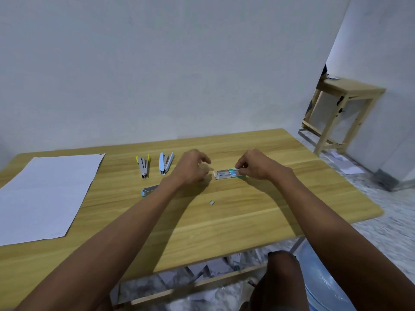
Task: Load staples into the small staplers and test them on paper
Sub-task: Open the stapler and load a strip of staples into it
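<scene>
Two small staplers lie opened on the wooden table (247,221): a yellow-trimmed one (143,165) and a light blue one (165,163) beside it. A staple box (226,173) lies at the table's middle, its left end flap open. My right hand (253,164) pinches the box's right end with fingertips. My left hand (193,168) hovers just left of the box, fingers loosely curled, holding nothing I can see. A second staple box (148,190) lies partly under my left forearm. A small clump of staples (212,202) lies loose nearer me. A white paper sheet (45,194) covers the table's left.
A small wooden side table (343,113) stands at the back right by the wall. Scraps of paper litter the floor under and beside the table. A blue-white rounded object (325,283) sits by my knee at the lower right.
</scene>
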`<action>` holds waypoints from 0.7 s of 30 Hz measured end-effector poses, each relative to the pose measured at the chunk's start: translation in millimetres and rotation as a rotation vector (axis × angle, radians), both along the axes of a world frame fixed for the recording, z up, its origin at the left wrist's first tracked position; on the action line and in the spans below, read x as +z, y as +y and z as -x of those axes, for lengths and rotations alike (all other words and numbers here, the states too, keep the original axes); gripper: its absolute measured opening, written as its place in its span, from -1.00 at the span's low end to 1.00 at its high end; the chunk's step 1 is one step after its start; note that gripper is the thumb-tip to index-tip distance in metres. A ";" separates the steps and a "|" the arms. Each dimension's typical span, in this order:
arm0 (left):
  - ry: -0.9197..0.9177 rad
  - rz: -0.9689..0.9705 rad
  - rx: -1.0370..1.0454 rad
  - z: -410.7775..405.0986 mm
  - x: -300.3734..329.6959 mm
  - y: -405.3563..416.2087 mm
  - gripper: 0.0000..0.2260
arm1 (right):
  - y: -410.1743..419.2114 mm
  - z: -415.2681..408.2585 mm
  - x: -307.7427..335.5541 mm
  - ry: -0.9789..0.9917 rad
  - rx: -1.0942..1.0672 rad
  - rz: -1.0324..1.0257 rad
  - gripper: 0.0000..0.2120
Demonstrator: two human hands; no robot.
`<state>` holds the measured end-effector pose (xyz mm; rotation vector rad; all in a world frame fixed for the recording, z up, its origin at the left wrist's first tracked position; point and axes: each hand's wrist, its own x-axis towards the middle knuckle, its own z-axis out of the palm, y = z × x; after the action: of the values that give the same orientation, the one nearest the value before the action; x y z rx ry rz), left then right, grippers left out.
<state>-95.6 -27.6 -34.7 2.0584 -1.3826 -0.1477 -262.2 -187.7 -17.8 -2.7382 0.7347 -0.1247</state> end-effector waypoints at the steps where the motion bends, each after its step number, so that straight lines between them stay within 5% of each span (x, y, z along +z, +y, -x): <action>1: -0.011 0.023 0.024 -6.3 2.8 4.9 -0.81 | 0.8 -0.7 -1.1 0.002 0.004 -0.006 -0.88; 8: 0.002 -0.115 0.049 -39.4 -8.5 43.3 -0.47 | 11.5 -12.6 -3.1 -0.036 0.024 0.027 -0.88; 16: 0.007 -0.024 0.063 -34.4 -28.7 61.0 -0.62 | 39.1 -36.9 0.4 -0.321 0.035 -0.268 -0.90; 21: 0.028 0.052 0.118 -40.5 -35.7 76.6 -0.70 | 49.5 -48.4 -7.0 -0.320 0.064 -0.356 -0.91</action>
<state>-55.1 49.0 -70.4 2.0808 -1.2316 -0.0887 -213.8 -138.1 -24.8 -2.3258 0.5213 -0.3698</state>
